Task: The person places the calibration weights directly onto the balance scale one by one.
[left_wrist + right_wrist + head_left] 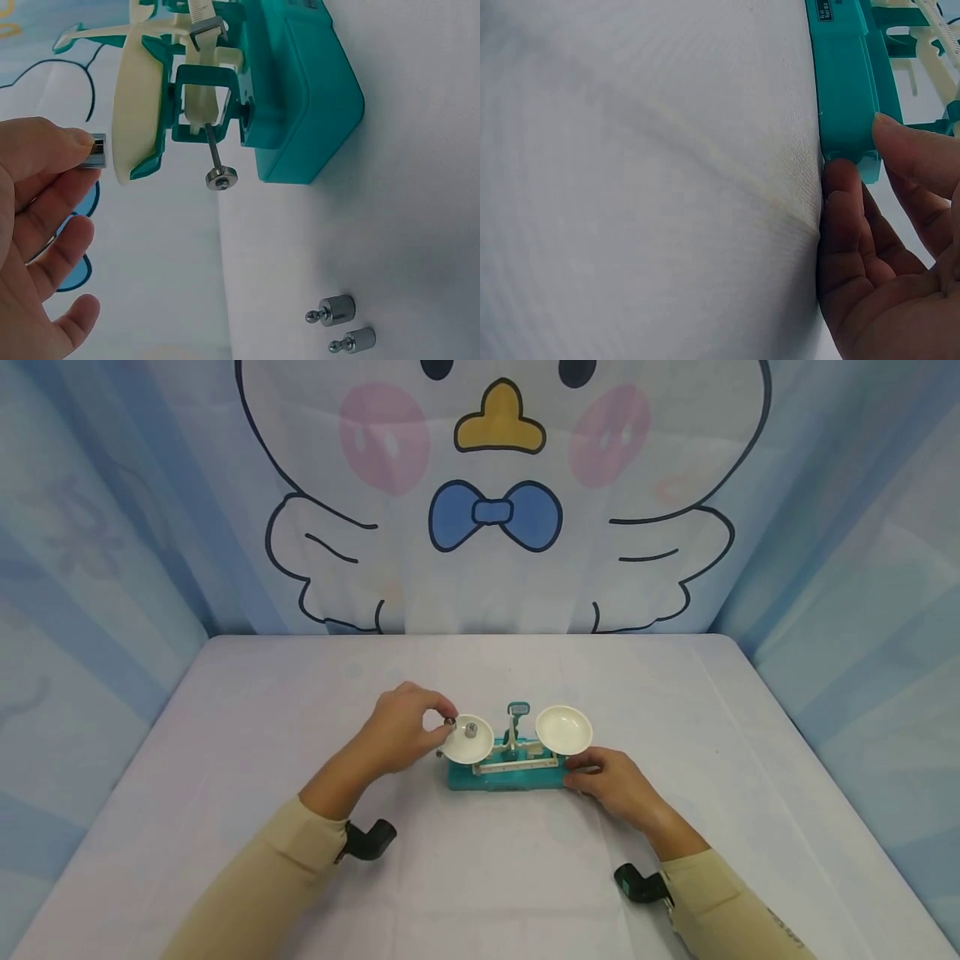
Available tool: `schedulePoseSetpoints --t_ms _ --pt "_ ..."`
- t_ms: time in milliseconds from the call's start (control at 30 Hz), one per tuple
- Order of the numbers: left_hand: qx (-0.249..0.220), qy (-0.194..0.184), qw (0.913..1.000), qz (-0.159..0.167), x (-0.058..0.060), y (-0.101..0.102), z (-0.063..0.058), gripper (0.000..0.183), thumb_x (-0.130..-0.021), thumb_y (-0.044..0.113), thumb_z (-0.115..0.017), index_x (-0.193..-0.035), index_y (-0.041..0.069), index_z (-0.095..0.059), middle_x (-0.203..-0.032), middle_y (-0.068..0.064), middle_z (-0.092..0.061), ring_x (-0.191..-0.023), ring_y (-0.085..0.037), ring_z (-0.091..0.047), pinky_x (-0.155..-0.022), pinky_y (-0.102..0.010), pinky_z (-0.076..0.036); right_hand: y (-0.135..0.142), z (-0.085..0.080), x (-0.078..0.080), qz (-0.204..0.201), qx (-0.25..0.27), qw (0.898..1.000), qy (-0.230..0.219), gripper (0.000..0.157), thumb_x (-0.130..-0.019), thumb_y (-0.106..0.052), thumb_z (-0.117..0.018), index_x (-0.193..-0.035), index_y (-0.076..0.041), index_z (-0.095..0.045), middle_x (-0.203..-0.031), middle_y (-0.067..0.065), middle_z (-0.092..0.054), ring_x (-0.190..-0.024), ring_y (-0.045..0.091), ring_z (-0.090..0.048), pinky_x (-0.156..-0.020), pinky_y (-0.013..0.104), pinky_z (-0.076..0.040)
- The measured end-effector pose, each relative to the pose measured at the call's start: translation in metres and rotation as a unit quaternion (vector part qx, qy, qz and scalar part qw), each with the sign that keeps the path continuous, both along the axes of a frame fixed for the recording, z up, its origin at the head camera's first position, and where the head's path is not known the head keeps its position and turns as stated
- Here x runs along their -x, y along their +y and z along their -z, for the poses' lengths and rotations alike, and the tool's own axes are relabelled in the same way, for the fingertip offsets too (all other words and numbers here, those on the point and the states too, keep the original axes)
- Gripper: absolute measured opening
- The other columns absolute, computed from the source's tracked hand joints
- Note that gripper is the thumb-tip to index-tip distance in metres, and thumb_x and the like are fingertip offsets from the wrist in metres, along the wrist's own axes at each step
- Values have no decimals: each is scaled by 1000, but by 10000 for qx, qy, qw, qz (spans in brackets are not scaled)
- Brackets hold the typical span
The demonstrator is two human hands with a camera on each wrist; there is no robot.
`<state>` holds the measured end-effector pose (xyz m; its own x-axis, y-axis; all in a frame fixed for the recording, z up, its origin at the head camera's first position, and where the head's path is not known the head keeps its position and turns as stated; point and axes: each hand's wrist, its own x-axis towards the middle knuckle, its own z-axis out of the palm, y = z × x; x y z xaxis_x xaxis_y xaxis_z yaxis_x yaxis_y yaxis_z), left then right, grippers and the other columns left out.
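With your left hand (405, 727) pinching the weight (98, 152) just above the left dish (467, 750) of the scale (472, 779) and your right hand (611, 779) gripping the scale's right end, you'd do well to steady it and softly lower that short, shiny silver cylinder clear of the dish's other weight (471, 730).

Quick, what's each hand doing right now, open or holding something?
Left hand: closed, pinching a small metal weight near a white pan.
Right hand: closed, gripping the end of the scale's teal base.
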<state>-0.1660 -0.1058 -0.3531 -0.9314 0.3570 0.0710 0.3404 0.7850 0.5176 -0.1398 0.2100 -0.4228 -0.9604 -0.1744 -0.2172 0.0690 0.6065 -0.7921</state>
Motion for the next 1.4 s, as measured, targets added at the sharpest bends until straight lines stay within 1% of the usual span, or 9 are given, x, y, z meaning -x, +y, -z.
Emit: schedulePoseSetpoints --t_ms 167,367,500,633,733,900,1233,1300,1400 --pt "135 67 9999 53 2 6 5 17 -91 18 -73 -107 13 -76 -103 1 -70 -109 -24 -56 -99 -52 -39 0 0 0 -9 -3 10000 -35 35 -90 -15 -73 -119 4 -67 -118 16 -67 -99 24 -65 -80 37 -54" --pt "180 81 9998 56 5 9 9 17 -92 18 -71 -108 13 -76 -103 0 -69 -111 -25 -55 -101 -53 -38 0 0 0 -20 -24 10000 -9 34 -91 -14 -72 -119 4 -67 -118 16 -67 -101 25 -64 -81 38 -54" --pt "197 46 9998 48 6 11 10 17 -92 18 -71 -107 12 -76 -104 0 -69 -111 -25 -55 -102 -53 -37 0 0 1 -11 -25 10000 -16 34 -91 -14 -72 -119 4 -67 -118 16 -67 -102 26 -64 -82 38 -54" --pt "198 103 9997 47 5 12 10 16 -92 17 -71 -106 12 -76 -102 0 -70 -110 -25 -55 -101 -52 -38 0 0 1 -24 -20 10000 -17 34 -91 -14 -72 -119 3 -67 -120 16 -67 -104 26 -64 -83 38 -54" --pt "185 161 9997 36 4 12 11 15 -91 16 -71 -105 12 -77 -101 -1 -70 -109 -24 -55 -100 -52 -39 0 1 1 -38 -17 10000 -9 34 -91 -15 -72 -120 3 -67 -120 16 -66 -103 26 -64 -82 38 -54" --pt "170 121 9998 27 3 13 12 15 -91 17 -72 -104 12 -77 -103 -1 -70 -110 -25 -54 -100 -51 -38 0 0 0 -38 -91 10000 0 35 -91 -15 -72 -120 4 -66 -119 16 -67 -102 25 -64 -81 38 -54" --pt "82 226 9996 126 4 13 11 15 -90 14 -72 -104 11 -77 -104 -2 -70 -108 -25 -56 -99 -52 -40 0 0 0 -23 -134 9999 26 34 -91 -15 -72 -119 3 -67 -119 15 -67 -102 26 -64 -82 39 -54" --pt "48 192 9997 132 4 13 11 15 -90 13 -72 -105 11 -76 -105 -3 -70 -109 -26 -55 -99 -52 -40 0 0 0 -35 -119 9999 31 34 -91 -15 -72 -119 3 -67 -119 16 -67 -103 26 -64 -82 39 -54" --pt "-54 0 10000 46 3 12 10 18 -90 14 -72 -108 12 -75 -111 -5 -67 -113 -27 -54 -99 -51 -41 0 0 0 -29 -89 10000 17 34 -91 -16 -72 -119 3 -67 -120 16 -67 -102 26 -64 -82 38 -54"
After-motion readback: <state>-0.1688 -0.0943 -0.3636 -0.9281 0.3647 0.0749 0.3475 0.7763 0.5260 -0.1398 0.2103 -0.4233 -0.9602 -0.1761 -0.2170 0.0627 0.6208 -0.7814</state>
